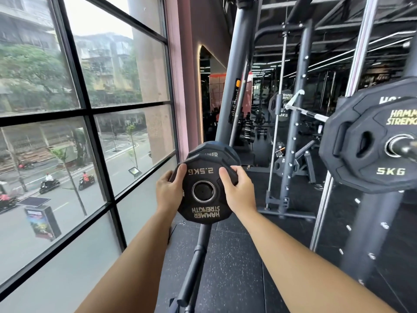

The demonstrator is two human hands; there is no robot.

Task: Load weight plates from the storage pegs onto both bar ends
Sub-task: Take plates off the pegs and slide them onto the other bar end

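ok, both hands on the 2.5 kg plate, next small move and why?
Probably slide the 2.5 kg plate straight off toward you: left hand and right hand grip its edges, and a peg end seems to fill its hole.

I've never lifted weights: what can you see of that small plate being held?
The 2.5 kg plate is black, rubber-looking and many-sided, with a metal-ringed centre hole and gold lettering reading upside down. It faces the camera, the left hand and right hand gripping its side edges, another plate close behind.

Rear plate (214, 148) largely behind front plate (204, 212)
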